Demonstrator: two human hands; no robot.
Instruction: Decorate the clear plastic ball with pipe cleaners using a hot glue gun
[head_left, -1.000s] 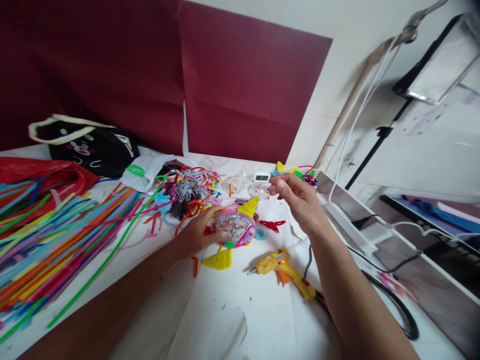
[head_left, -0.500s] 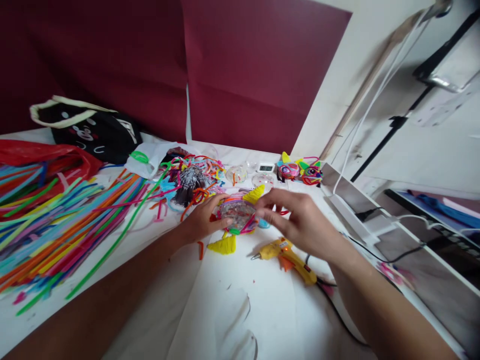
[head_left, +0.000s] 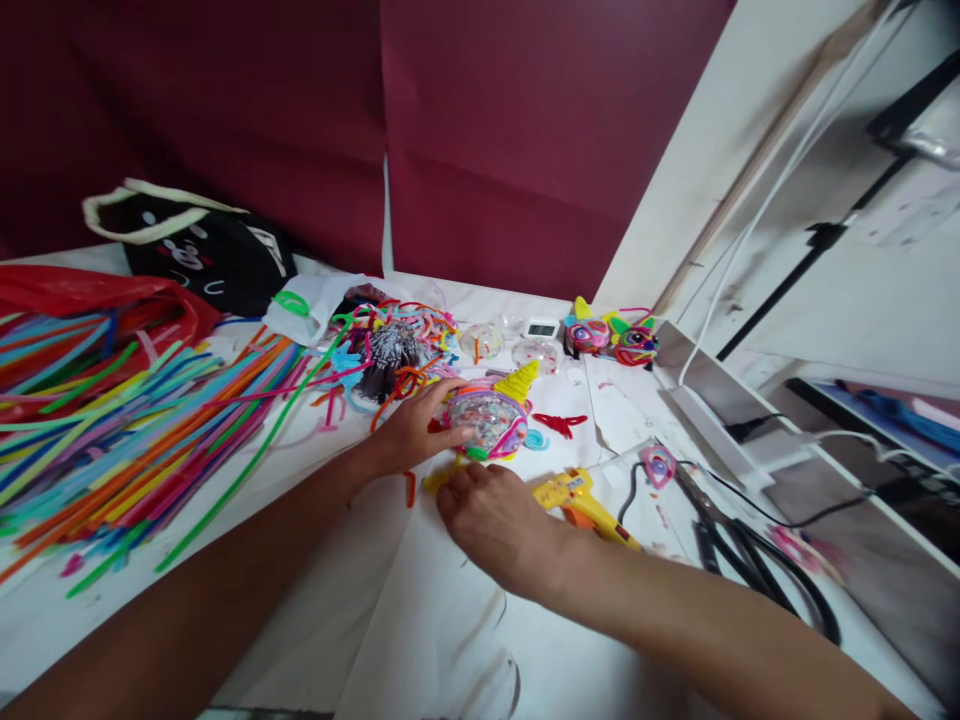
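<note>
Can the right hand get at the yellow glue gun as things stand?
Probably yes: the glue gun lies close beside the right hand, with nothing seen lying on it. That hand is at the yellow piece, though.

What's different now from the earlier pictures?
The right hand has moved from the right of the round craft to its near side, fingers at the lower yellow piece; whether they grip it, I can't tell. The left hand still holds the craft, and the glue gun lies where it was.
</note>
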